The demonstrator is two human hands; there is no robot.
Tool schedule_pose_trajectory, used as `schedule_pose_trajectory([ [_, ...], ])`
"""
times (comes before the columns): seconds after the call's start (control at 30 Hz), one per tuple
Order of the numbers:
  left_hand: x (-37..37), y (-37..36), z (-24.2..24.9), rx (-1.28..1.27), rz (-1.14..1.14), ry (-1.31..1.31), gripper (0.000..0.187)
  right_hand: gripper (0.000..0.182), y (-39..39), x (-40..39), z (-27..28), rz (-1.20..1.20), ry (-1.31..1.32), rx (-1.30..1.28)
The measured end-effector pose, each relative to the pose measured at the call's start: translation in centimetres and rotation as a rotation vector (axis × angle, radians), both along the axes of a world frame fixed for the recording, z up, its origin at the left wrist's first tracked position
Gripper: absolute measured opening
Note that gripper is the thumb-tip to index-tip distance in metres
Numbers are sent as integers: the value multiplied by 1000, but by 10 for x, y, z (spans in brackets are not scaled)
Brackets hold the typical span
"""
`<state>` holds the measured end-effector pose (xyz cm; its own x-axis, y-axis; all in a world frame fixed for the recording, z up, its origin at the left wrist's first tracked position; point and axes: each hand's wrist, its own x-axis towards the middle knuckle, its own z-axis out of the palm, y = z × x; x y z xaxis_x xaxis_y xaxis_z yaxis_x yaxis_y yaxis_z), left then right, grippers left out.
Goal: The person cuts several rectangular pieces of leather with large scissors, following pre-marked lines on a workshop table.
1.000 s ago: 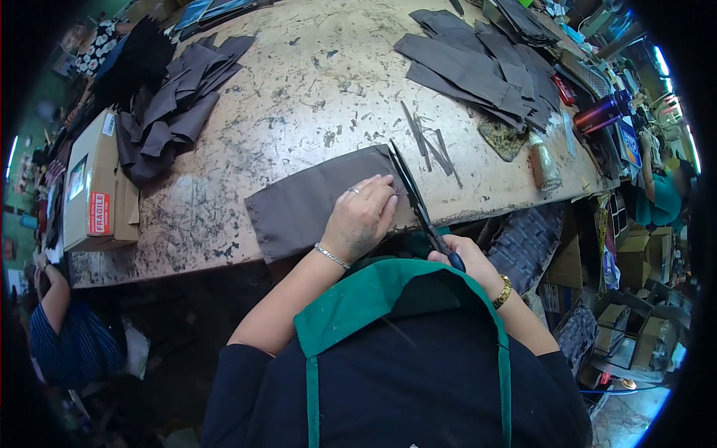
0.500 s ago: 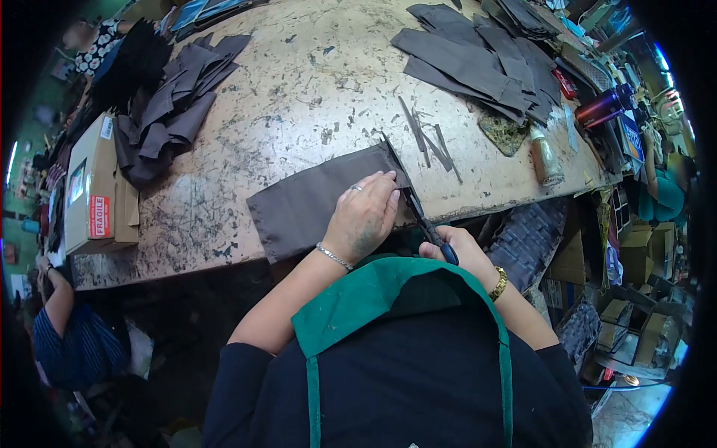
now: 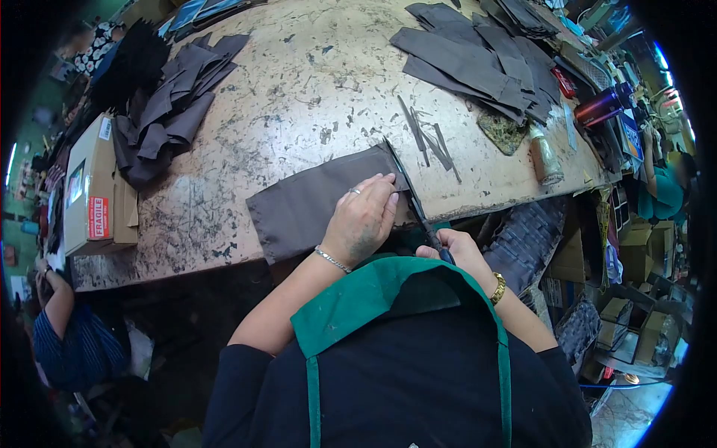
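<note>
A dark grey-brown piece of fabric [image 3: 295,201] lies at the table's front edge. My left hand [image 3: 362,216] lies flat on its right part, fingers stretched out and pressing it down. My right hand [image 3: 459,254] is closed around the handles of black scissors [image 3: 416,205]. The long blades run along the fabric's right edge, just beside my left fingertips, with the tip pointing away from me. Part of the handles is hidden by my right fingers. Thin cut strips [image 3: 437,145] of the same colour lie on the table to the right of the blades.
Dark fabric pieces are heaped at the back right [image 3: 478,63] and the left [image 3: 175,104] of the worn table [image 3: 299,97]. A cardboard box [image 3: 101,190] stands at the left edge. A bottle [image 3: 547,158] and a purple tumbler [image 3: 601,106] lie right. Other people are at both sides.
My right hand and the scissors have shifted very slightly, with the blade tip a little to the right. My left hand and the fabric look nearly unmoved.
</note>
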<state>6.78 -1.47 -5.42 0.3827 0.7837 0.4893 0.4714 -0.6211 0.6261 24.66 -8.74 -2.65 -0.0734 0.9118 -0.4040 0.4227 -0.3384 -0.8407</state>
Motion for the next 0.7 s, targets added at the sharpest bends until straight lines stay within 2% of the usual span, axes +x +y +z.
schedule_pose_trajectory([
  [0.23,0,-3,-8,-2,4,32,19,48,-4,4,-11,-2,16,42],
  [0.3,-2,-5,-7,-11,-21,42,19,41,-3,5,-4,-61,115,-15],
  [0.37,-5,-5,-4,-19,-42,53,19,33,1,17,-1,-98,199,55],
  [0.4,-6,-5,-4,-40,-54,36,21,28,4,28,15,-125,263,-89],
  [0.53,-18,5,1,-183,-46,-90,26,34,20,66,27,-88,243,21],
  [0.57,-24,13,2,-140,0,-75,31,36,28,73,28,-74,229,54],
  [0.6,-31,22,4,-46,110,37,31,41,38,83,25,-51,37,88],
  [0.63,-37,27,7,46,223,151,32,43,52,97,8,8,-229,242],
  [0.67,-40,29,10,52,245,157,32,44,64,94,12,21,-401,290],
  [0.7,-43,30,13,-36,316,303,32,44,75,89,16,34,-570,344],
])
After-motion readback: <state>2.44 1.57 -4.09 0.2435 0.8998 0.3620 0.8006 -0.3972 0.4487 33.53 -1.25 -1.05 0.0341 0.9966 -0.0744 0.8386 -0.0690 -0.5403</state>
